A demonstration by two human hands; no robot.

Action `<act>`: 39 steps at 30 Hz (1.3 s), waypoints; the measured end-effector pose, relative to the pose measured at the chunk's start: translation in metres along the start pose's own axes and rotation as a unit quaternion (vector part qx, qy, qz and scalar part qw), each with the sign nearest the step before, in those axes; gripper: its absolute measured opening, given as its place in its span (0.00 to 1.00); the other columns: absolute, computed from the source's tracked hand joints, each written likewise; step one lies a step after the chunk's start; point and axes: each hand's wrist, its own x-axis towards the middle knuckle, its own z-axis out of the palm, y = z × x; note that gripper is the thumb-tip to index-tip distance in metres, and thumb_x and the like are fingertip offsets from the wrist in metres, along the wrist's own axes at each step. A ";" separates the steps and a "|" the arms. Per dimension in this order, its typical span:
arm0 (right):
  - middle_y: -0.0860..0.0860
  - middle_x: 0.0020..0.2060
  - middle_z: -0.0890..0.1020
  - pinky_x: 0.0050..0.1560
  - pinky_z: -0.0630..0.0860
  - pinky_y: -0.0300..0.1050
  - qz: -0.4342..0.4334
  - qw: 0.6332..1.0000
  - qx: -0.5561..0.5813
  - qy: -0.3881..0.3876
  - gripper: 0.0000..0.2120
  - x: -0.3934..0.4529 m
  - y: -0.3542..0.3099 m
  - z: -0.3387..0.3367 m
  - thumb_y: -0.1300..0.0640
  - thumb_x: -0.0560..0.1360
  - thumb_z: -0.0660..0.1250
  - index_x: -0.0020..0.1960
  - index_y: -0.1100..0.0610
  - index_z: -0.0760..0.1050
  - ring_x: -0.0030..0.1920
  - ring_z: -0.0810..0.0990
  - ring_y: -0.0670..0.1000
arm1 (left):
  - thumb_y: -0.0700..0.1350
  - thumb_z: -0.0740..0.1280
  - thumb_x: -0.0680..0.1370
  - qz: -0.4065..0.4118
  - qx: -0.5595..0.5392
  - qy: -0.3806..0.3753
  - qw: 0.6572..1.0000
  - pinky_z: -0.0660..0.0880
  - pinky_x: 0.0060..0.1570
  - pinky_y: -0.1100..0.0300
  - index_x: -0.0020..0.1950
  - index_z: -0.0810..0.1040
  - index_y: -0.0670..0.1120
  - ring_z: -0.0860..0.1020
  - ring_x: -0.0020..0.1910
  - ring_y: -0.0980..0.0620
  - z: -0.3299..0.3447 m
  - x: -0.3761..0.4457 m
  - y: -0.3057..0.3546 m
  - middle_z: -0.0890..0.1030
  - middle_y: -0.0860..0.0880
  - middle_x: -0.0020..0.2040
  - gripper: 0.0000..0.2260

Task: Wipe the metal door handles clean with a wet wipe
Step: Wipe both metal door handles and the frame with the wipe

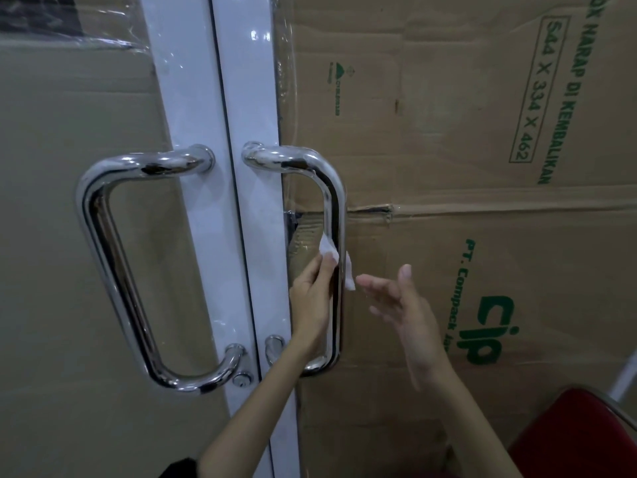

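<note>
Two shiny metal door handles sit on white door frames, one on each side of the middle gap. The left handle (113, 257) has no hand on it. The right handle (332, 236) has a small white wet wipe (329, 249) wrapped round its upright bar, abt halfway down; a bit of the wipe sticks out on the far side of the bar.

The left hand (312, 298) reaches through the handle loop & pinches the wipe against the bar w/ its fingertips. The right hand (400, 301) is just beside the bar, fingers straight & spread, holding nothing.

Brown cardboard (448, 167) w/ green print covers the door glass. A red chair seat (582, 439) is at bottom right.
</note>
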 end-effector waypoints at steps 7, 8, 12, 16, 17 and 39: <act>0.47 0.52 0.83 0.63 0.73 0.47 0.024 1.000 0.007 -0.004 0.26 -0.003 0.003 0.001 0.44 0.81 0.47 0.49 0.54 0.81 0.58 0.79 0.44 | 0.60 0.55 0.79 -0.075 -0.007 -0.030 0.997 0.71 0.42 0.62 0.43 0.80 0.46 0.77 0.39 0.55 0.002 0.034 0.006 0.81 0.49 0.41 0.21; 0.47 0.52 0.83 0.62 0.73 0.47 0.027 1.000 0.006 -0.008 0.26 -0.004 0.004 0.001 0.44 0.81 0.47 0.49 0.54 0.81 0.58 0.79 0.44 | 0.60 0.53 0.80 -0.096 0.006 -0.072 0.993 0.72 0.50 0.61 0.50 0.81 0.44 0.79 0.47 0.55 -0.006 0.032 -0.003 0.82 0.49 0.49 0.24; 0.46 0.49 0.85 0.60 0.74 0.44 0.027 1.000 0.000 -0.008 0.29 -0.002 0.007 -0.001 0.43 0.81 0.44 0.49 0.54 0.82 0.54 0.80 0.43 | 0.57 0.52 0.81 -0.163 0.014 -0.116 0.980 0.71 0.64 0.52 0.59 0.79 0.46 0.78 0.60 0.50 -0.029 -0.004 -0.054 0.82 0.48 0.57 0.22; 0.47 0.51 0.84 0.59 0.74 0.43 0.027 1.000 -0.003 -0.006 0.30 0.001 0.010 -0.001 0.42 0.80 0.43 0.51 0.54 0.81 0.55 0.80 0.43 | 0.62 0.56 0.78 -0.111 0.036 -0.030 0.993 0.73 0.62 0.50 0.58 0.79 0.49 0.79 0.56 0.52 -0.018 -0.022 -0.054 0.83 0.48 0.54 0.22; 0.48 0.51 0.84 0.59 0.74 0.43 0.028 1.000 -0.001 -0.003 0.30 0.002 0.011 -0.001 0.42 0.81 0.43 0.51 0.54 0.81 0.55 0.80 0.44 | 0.61 0.55 0.79 -0.081 0.035 0.002 0.996 0.74 0.61 0.52 0.58 0.79 0.49 0.79 0.56 0.53 -0.008 -0.023 -0.043 0.83 0.48 0.54 0.21; 0.50 0.50 0.84 0.52 0.77 0.37 0.032 0.999 0.019 -0.036 0.17 0.007 0.015 0.009 0.51 0.81 0.56 0.50 0.57 0.81 0.52 0.82 0.46 | 0.55 0.54 0.81 -0.086 0.142 -0.084 0.983 0.73 0.55 0.67 0.48 0.79 0.49 0.78 0.50 0.57 -0.028 -0.019 -0.016 0.82 0.49 0.48 0.17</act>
